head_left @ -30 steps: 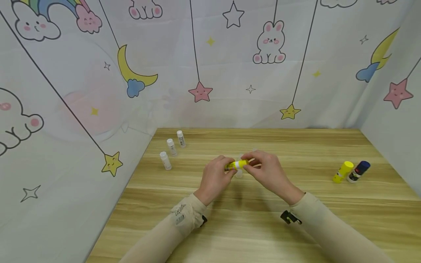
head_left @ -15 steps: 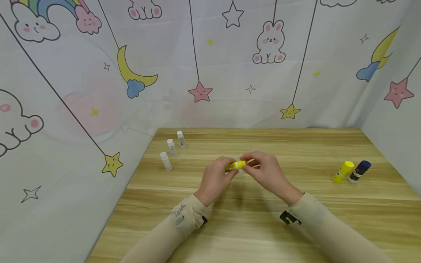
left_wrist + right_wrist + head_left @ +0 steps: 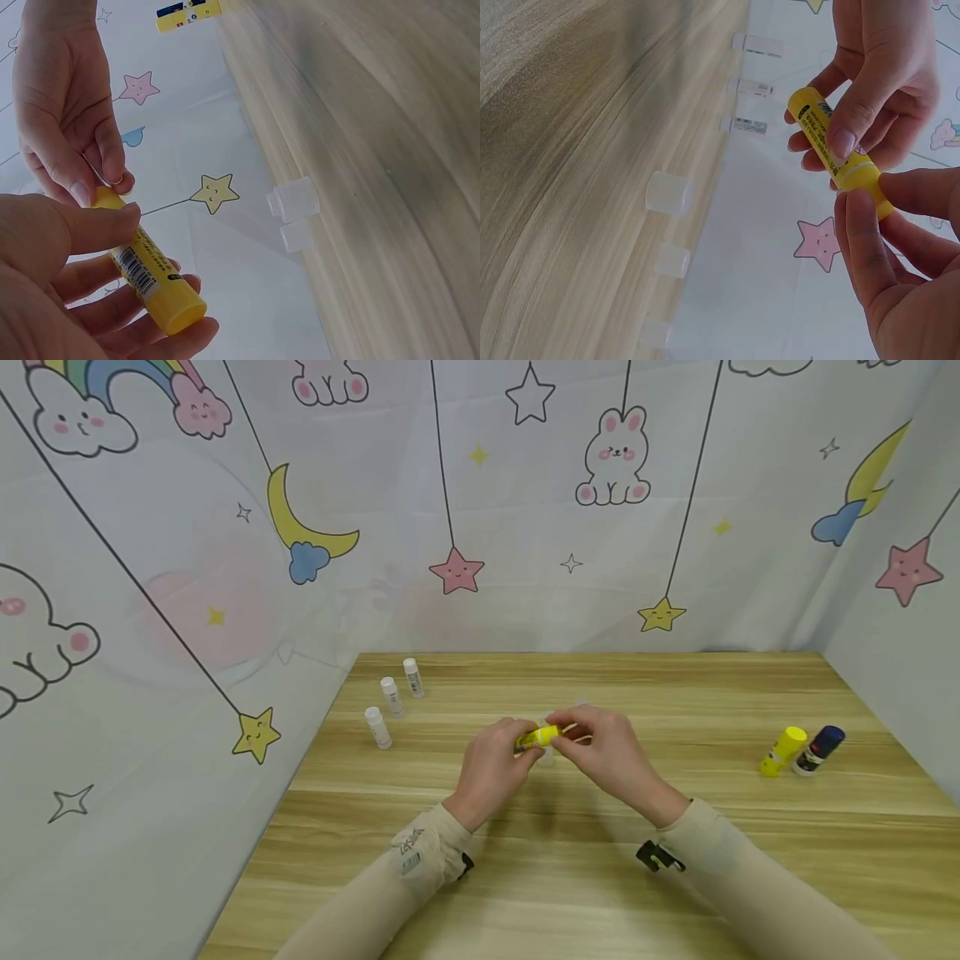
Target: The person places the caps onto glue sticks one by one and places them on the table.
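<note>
A yellow glue stick (image 3: pixel 532 740) is held above the middle of the table by both hands. My left hand (image 3: pixel 489 770) grips its body, thumb on one side and fingers along the other; a barcode shows on the label (image 3: pixel 135 270) in the left wrist view. At the other end, my right hand (image 3: pixel 615 762) pinches the yellow cap (image 3: pixel 868 184) between thumb and fingertips. The right wrist view shows a thin white band between cap and body. Below the hands, translucent cylindrical pieces (image 3: pixel 669 193) stand on the table, partly hidden in the head view.
Several white tubes (image 3: pixel 378 728) stand in a row at the back left. On the right are an upright yellow glue stick (image 3: pixel 783 752) and a dark-blue-capped stick (image 3: pixel 819 751). A patterned curtain (image 3: pixel 510 510) borders the wooden table (image 3: pixel 570 885) behind and at the sides.
The right hand has brought the yellow cap closer along the glue stick's body, and the white band between them has narrowed. The left hand has hardly moved.
</note>
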Action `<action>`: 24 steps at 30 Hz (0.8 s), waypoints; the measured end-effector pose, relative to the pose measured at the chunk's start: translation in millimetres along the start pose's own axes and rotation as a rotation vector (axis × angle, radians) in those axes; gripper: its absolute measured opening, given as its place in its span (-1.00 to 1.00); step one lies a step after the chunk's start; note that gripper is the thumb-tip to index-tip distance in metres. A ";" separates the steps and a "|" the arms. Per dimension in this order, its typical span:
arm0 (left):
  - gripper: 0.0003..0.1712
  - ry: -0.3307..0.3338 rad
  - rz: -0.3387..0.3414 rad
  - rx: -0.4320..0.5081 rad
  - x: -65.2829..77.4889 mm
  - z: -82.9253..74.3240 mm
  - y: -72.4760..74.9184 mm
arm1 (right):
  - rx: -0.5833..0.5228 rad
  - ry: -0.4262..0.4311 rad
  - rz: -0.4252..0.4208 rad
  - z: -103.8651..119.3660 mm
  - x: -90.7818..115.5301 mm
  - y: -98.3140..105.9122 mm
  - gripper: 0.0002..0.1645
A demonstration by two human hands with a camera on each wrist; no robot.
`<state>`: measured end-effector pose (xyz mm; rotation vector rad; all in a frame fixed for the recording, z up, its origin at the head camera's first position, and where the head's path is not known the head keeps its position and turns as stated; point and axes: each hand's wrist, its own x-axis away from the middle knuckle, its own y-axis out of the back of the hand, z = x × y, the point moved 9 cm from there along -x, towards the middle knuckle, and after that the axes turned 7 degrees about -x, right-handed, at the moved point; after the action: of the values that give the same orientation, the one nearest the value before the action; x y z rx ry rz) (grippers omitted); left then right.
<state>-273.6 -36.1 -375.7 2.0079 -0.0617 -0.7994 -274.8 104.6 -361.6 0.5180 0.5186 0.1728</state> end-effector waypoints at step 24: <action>-0.78 -0.071 -0.124 -0.076 1.1 -10.5 12.1 | 0.084 0.033 0.057 8.5 -14.2 -12.0 -0.77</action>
<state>-263.6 -35.4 -363.1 1.9263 0.0522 -0.9385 -282.3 86.6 -355.3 0.6130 0.5449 0.2151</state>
